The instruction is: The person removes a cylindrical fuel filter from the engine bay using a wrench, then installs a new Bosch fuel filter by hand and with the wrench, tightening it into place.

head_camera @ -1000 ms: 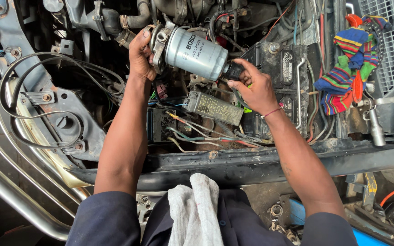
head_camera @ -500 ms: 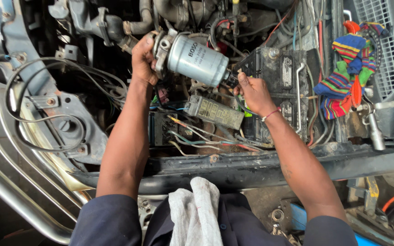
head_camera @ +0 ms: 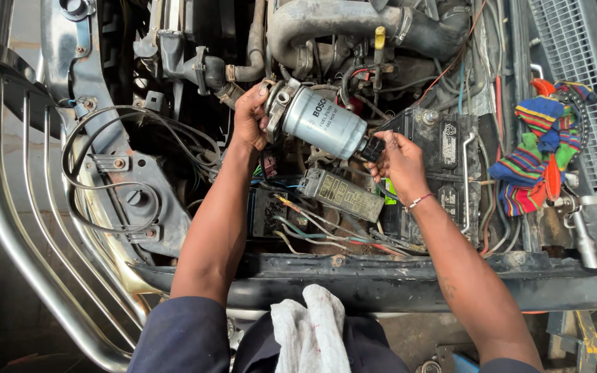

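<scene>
While left hand (head_camera: 250,114) fingers clasp filter head (head_camera: 276,107), right hand (head_camera: 399,162) fingers pinch black plug (head_camera: 372,148) under grey canister (head_camera: 323,121).

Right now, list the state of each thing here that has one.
Filter can: tilted, held at both ends.
Left hand: gripping the filter's top end.
Right hand: fingers on the black plug at the bottom end.
White rag: draped at the waist.
Striped cloth: bunched, hanging.
</scene>
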